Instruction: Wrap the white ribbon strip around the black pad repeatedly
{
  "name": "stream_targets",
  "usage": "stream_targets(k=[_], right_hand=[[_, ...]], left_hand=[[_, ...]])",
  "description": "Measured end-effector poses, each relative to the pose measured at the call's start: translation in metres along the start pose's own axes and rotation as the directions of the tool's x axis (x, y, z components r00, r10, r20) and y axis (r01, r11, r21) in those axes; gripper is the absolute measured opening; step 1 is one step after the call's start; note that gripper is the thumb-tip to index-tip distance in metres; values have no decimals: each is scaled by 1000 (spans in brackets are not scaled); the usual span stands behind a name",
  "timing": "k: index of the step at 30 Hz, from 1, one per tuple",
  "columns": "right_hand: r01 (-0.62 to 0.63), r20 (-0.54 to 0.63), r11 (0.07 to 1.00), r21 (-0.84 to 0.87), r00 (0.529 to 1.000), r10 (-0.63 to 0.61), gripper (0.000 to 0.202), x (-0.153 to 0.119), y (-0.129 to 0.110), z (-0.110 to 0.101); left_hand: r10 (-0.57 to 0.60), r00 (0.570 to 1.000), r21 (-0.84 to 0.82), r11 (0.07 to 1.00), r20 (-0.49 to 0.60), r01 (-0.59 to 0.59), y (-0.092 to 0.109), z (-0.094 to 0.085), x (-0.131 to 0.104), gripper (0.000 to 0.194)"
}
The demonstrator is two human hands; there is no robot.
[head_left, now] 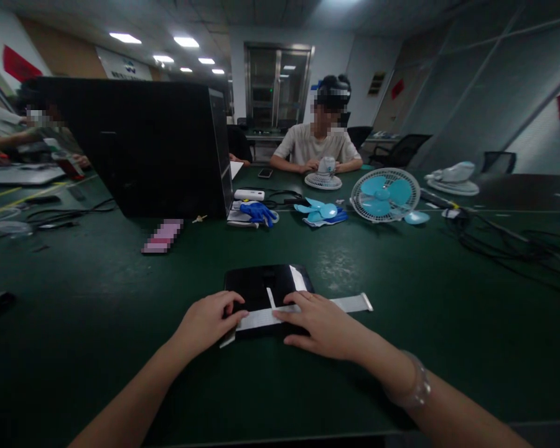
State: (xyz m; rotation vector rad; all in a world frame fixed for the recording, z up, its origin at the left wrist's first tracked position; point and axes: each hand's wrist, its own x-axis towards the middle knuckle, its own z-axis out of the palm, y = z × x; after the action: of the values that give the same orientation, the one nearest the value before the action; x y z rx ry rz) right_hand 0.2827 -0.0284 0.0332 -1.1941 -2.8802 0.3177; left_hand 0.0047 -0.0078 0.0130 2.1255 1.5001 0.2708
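On the green table in front of me lies a flat, glossy black device (247, 280). A pale grey flat ribbon cable (256, 320) runs across it and sticks out past its right side, ending in a white connector. A thin white strip (271, 298) crosses the device and meets the cable. My left hand (212, 320) rests at the device's left side, thumb tip against the cable, index finger curved and apart from the thumb. My right hand (320, 320) lies over the cable with fingers spread, fingertips touching it near the strip. The cable's part beneath this hand is hidden.
A large black case (149, 149) stands at the back left, a pink phone (163, 236) before it. Blue gloves (259, 213), light-blue fan blades (317, 210) and a caged fan (385, 195) lie farther back. Cables (499, 239) tangle at right. A person (320, 140) sits opposite.
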Motion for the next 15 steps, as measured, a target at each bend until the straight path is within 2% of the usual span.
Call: stream_targets(k=[5,10,15], right_hand=[[-19,-13,1000,2,1000,19,53,1,-4,-1],[0,-25,1000,10,1000,0,49,2,-6,-3],[-10,-106,1000,25,994,13,70,1,6,-4]], left_hand=[[-16,993,-39,999,-114,12,-1,-2,-1,39],[-84,984,-37,996,-155,80,-7,-4,-1,37],[-140,974,-38,990,-176,136,-7,-7,-1,36]])
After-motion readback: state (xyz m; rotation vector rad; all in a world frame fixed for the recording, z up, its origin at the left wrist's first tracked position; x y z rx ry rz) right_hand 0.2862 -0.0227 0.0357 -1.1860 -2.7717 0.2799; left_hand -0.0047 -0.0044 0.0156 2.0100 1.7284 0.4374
